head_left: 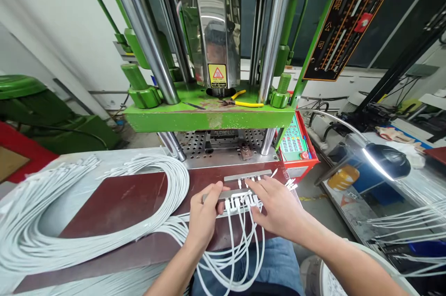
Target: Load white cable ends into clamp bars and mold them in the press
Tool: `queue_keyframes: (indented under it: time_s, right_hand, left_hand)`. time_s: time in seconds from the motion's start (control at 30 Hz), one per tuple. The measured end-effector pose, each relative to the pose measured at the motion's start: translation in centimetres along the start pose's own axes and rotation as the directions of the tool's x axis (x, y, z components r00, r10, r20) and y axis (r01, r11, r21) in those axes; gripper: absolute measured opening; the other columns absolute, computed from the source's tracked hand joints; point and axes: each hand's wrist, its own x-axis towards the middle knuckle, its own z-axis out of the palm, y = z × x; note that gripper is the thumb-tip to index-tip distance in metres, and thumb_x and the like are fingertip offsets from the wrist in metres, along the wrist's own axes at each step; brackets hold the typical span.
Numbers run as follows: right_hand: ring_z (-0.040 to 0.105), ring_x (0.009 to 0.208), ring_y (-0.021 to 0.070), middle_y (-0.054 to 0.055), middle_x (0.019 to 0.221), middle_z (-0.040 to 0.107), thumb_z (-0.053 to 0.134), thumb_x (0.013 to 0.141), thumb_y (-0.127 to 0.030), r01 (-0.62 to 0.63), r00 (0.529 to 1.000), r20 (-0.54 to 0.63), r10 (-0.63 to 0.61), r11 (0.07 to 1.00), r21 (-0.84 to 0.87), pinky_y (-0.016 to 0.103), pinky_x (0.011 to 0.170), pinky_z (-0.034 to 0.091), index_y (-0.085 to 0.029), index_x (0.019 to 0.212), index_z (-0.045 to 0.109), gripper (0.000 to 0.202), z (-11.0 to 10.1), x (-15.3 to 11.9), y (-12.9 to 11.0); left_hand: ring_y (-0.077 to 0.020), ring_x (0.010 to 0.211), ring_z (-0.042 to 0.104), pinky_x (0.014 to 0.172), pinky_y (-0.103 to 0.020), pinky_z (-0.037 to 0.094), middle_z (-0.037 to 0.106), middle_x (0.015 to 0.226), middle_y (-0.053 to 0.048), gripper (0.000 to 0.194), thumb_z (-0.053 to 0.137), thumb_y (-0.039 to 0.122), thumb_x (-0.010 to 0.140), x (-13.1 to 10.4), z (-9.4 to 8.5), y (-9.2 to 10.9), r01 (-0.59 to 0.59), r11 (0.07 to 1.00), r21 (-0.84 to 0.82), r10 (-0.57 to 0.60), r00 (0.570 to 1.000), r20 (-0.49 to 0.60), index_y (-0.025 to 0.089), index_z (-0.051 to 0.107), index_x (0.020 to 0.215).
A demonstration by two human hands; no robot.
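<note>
My left hand (204,214) is closed around the left end of a narrow grey metal bar (228,194), thumb on top. Along this bar sits a row of white cable plugs (238,204), their white cables (232,240) looping down over my lap. At the bar's right part, my right hand (280,200) has its bent fingers and thumb around the plugs; its fingertips partly hide what they grip. Just behind lies a second grey metal bar (232,178), with several small white plugs at it.
A green press with steel columns (275,31) rises ahead. Yellow-handled pliers (249,104) lie on its green plate (209,121). Bundled white cables (104,245) cover the left of the brown board (114,203). A red control box (301,166) and a lit lamp (378,166) stand right.
</note>
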Motion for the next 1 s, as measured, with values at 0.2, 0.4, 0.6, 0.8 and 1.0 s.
queue_keyframes:
  time_s: [0.2,0.4,0.6,0.8,1.0]
  right_hand:
    - [0.059,0.098,0.0233,0.008,0.109,0.064,0.054,0.077,-0.027,-0.093,0.996,0.024,0.090,0.979,0.181,0.038,0.088,0.045,-0.018,0.130,0.045,0.054,-1.0,-0.3,0.1]
    - [0.049,0.109,0.0257,0.011,0.117,0.056,0.059,0.074,-0.029,0.035,0.997,-0.069,-0.028,0.994,0.103,0.050,0.107,0.024,-0.015,0.130,0.043,0.060,-1.2,-0.1,-2.6]
    - [0.060,0.086,0.0230,0.011,0.093,0.066,0.054,0.075,-0.019,0.027,0.990,-0.136,-0.026,1.000,0.006,0.050,0.103,0.030,-0.008,0.120,0.053,0.047,0.4,0.0,-3.0]
    - [0.062,0.067,0.0135,-0.002,0.072,0.067,0.054,0.078,-0.022,-0.174,0.942,-0.206,0.265,0.911,0.375,0.027,0.070,0.048,-0.020,0.084,0.064,0.011,-2.1,0.1,0.1]
    - [0.062,0.079,0.0177,0.000,0.082,0.068,0.053,0.082,-0.037,-0.504,0.809,-0.286,0.513,0.857,0.110,0.049,0.103,0.025,-0.023,0.087,0.064,0.019,-2.9,-7.0,7.6]
  left_hand:
    - [-0.0076,0.041,0.034,0.043,-0.020,0.026,0.041,0.038,0.005,0.030,0.058,0.041,0.082,-0.5,-0.1,-0.1,0.047,0.998,-0.045,-0.046,0.998,0.033,0.013,0.067,0.072]
    - [-0.0075,0.042,0.034,0.045,-0.021,0.029,0.039,0.040,0.007,0.029,0.058,0.041,0.082,-0.6,0.8,-0.6,-0.005,1.000,0.008,0.005,0.998,0.060,0.014,0.067,0.075]
    - [-0.0080,0.041,0.036,0.045,-0.022,0.028,0.041,0.040,0.006,0.032,0.054,0.041,0.084,-0.9,0.9,-0.7,-0.055,0.991,0.119,0.040,0.992,0.120,0.013,0.067,0.076]
    - [-0.0084,0.042,0.036,0.046,-0.022,0.028,0.040,0.038,0.005,0.033,0.052,0.040,0.085,-1.3,0.4,-1.2,-0.039,0.986,0.164,0.011,0.986,0.165,0.013,0.067,0.075]
    - [-0.0104,0.042,0.037,0.045,-0.023,0.029,0.043,0.041,0.005,0.030,0.054,0.041,0.082,-1.2,-0.3,-1.0,0.000,0.980,0.200,-0.026,0.992,0.126,0.015,0.067,0.077]
